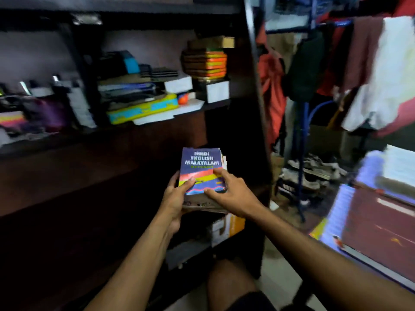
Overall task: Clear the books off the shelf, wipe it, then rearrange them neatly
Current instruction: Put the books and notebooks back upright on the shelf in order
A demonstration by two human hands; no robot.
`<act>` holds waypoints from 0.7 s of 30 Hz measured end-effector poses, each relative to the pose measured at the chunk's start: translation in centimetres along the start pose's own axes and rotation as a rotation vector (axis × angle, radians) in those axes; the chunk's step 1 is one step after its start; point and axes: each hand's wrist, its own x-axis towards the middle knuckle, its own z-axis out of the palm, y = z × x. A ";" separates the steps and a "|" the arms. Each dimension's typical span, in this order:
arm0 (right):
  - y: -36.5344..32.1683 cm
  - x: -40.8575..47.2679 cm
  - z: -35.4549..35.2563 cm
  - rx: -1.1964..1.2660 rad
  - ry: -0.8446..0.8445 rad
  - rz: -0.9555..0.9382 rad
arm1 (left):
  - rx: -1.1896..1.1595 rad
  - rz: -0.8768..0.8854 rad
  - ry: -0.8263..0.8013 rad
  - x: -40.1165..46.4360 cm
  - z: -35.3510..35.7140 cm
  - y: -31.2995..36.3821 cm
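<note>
I hold a small stack of books (203,204) in front of the dark wooden shelf unit (101,153). Its top book is a blue dictionary (201,159) with a red, yellow and blue cover. My left hand (174,198) grips the stack's left side, thumb on the cover. My right hand (231,191) lies on the cover's right part, fingers curled over the stack's right edge. On the upper shelf lie more flat-stacked books (139,95), a yellow and blue box (143,107) and an orange-striped pile (205,61).
A cardboard box (226,227) sits on the low shelf under my hands. Clothes hang on a blue rack (301,131) to the right, with shoes on the floor beneath. A bed with a red and blue cover (377,218) is at far right. My knee is below.
</note>
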 end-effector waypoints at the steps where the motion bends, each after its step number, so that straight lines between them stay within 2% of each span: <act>1: -0.1 2.4 1.4 -0.007 -0.030 -0.023 | 0.033 0.016 0.031 1.6 -1.1 0.2; 5: 2.8 11.1 6.0 0.068 -0.098 -0.036 | 0.237 0.089 0.115 9.6 -4.5 0.0; 8: 5.7 13.4 8.8 0.077 -0.025 -0.050 | 0.451 0.150 0.123 13.3 -5.8 -1.1; 12: 7.7 14.9 10.0 0.159 0.119 -0.138 | 1.031 0.214 0.181 14.0 -6.0 -3.3; 14: 7.8 14.7 9.9 0.160 0.167 -0.155 | 1.251 0.327 0.255 13.4 -5.8 -3.7; 16: 7.4 14.2 9.7 0.015 0.290 -0.173 | 1.296 0.527 0.299 13.0 -5.8 -3.6; 18: 6.7 13.3 9.4 -0.144 0.421 -0.267 | 1.187 0.790 0.331 12.9 -5.7 -3.7; 21: 6.1 12.3 9.2 -0.151 0.372 -0.432 | 1.093 0.996 0.247 12.2 -4.3 -3.8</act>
